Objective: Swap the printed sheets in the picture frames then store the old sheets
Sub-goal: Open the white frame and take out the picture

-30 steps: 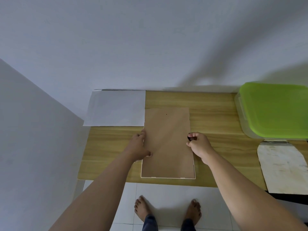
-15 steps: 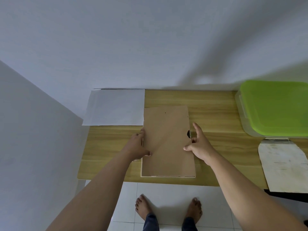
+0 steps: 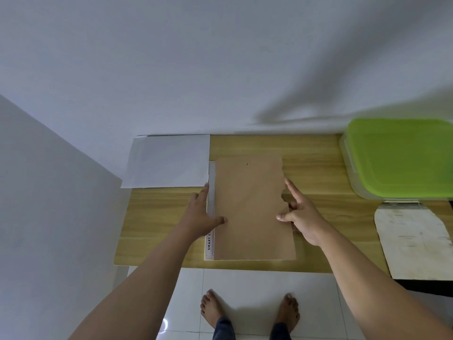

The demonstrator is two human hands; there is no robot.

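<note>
A picture frame lies face down on the wooden table (image 3: 157,222), near its front edge. Its brown backing board (image 3: 250,207) sits shifted to the right, baring a white strip of the printed sheet (image 3: 211,192) with black letters along the left side. My left hand (image 3: 198,214) rests at that left side with fingers straight and the thumb on the board. At the board's right edge, my right hand (image 3: 304,217) pinches it: thumb on top, index finger stretched along the edge, other fingers curled at the edge. A plain white sheet (image 3: 169,163) lies at the table's back left.
A clear storage box with a green lid (image 3: 402,155) stands at the back right. In front of it lies a worn white board (image 3: 411,239) overhanging the table edge. Walls close in behind and on the left. My bare feet stand on the white tiled floor.
My right hand uncurled from the right edge and took hold of the backing board. The board slid right, uncovering the white strip on the left. My left fingers straightened.
</note>
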